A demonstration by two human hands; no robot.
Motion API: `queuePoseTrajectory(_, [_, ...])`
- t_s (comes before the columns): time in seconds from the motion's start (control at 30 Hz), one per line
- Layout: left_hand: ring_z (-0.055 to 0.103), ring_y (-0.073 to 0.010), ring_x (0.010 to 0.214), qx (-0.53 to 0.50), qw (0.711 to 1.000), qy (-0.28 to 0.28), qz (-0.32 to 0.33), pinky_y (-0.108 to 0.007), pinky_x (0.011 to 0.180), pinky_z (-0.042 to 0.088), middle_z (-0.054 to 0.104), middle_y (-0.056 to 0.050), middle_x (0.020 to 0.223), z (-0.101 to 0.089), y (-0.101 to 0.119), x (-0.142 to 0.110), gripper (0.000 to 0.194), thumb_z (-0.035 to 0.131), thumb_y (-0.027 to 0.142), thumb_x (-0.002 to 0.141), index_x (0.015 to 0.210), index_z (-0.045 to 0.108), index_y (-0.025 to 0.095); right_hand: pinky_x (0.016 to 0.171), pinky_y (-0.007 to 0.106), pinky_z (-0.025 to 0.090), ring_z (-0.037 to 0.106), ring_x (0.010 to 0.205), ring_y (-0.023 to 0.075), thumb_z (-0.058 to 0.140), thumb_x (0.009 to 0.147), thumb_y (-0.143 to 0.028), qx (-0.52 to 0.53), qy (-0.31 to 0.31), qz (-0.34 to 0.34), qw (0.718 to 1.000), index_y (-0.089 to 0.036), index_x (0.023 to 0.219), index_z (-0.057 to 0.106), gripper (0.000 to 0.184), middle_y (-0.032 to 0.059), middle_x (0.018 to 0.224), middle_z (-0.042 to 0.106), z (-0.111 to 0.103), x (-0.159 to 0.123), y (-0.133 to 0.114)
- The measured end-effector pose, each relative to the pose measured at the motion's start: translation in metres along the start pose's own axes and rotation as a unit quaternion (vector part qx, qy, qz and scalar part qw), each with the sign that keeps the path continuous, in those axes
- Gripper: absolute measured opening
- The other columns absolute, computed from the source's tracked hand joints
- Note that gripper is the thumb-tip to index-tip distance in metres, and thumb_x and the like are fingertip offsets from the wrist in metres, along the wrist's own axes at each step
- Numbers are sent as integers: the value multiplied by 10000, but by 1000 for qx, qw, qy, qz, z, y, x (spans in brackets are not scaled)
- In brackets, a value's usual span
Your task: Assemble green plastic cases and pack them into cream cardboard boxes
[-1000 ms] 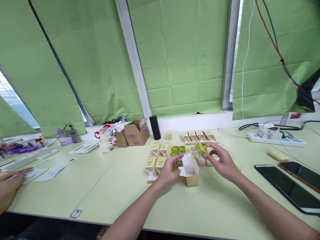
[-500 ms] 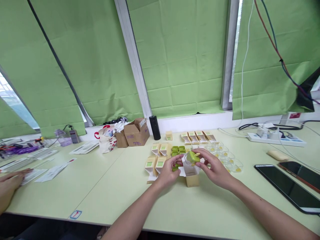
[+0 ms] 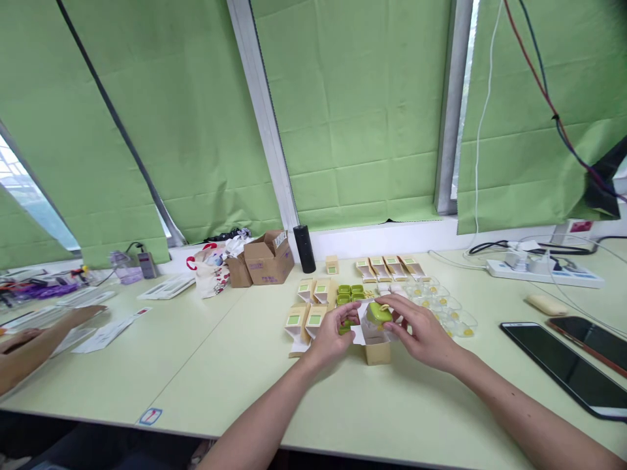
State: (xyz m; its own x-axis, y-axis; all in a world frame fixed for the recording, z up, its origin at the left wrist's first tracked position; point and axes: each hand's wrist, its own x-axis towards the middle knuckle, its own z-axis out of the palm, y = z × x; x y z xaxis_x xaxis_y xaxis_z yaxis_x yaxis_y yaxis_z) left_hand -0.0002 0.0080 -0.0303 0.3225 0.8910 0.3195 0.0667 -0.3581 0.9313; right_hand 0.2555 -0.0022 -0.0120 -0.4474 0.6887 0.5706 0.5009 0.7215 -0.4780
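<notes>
**Green case held at the mouth of a small open box, between two bare hands.**

In the head view, seen from above and behind the forearms: green case [image 3: 379,313] with a yellow loop, brought leftward and down from beside the box to its opening. Now over the mouth of the small box [image 3: 379,354], upright on the worktop [image 3: 220,385], tan outside and white inside. Apparently lined up with the opening, but not let go; depth inside hard to tell. Right hand [image 3: 421,329] closed on the case, fingertips around its side. Left hand [image 3: 330,336] curved beside the white flap [image 3: 358,334], fingers a little apart; impossible to tell whether pinching or only steadying.

Just left of the box, open cartons [image 3: 294,320] with green square windows, and green cases [image 3: 343,299] in a cluster. Farther back, a row of similar cartons [image 3: 378,264] and a lone carton [image 3: 332,266]. Behind the right hand, clear plastic shells [image 3: 460,329] with yellow spots.

On the pale green surface, farther right, two phones [image 3: 563,365] and a white power strip [image 3: 543,273]. Toward the back, a black cylinder [image 3: 304,249], brown cardboard box [image 3: 269,264] and patterned bag [image 3: 210,277]. At far left, a co-worker's arm [image 3: 49,339], reaching farther in than a moment ago, near white slips [image 3: 105,334]. Beyond, tall green blinds [image 3: 357,117] over slanted windows.
</notes>
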Motion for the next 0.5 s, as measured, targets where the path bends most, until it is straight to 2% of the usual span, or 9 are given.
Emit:
queuePoseTrajectory(0.27, [658, -271, 1182, 4, 1000, 8, -1, -445, 1061, 515, 726, -141, 1253, 2, 1, 0, 736, 634, 12, 700, 1419, 667, 168, 753, 367, 600, 747, 911, 225, 511, 1037, -298, -12, -17, -10, 1000, -267, 1446, 570, 414, 134, 1415, 682, 2, -2, -2])
queuePoseTrajectory(0.5, [649, -284, 1219, 3, 1000, 3, -13, -465, 1084, 507, 719, -145, 1275, 3, 4, -1, 741, 634, 14, 701, 1426, 655, 162, 758, 371, 551, 716, 871, 237, 558, 1015, -321, -44, -39, 10, 998, -249, 1311, 592, 306, 95, 1193, 752, 3, -3, -8])
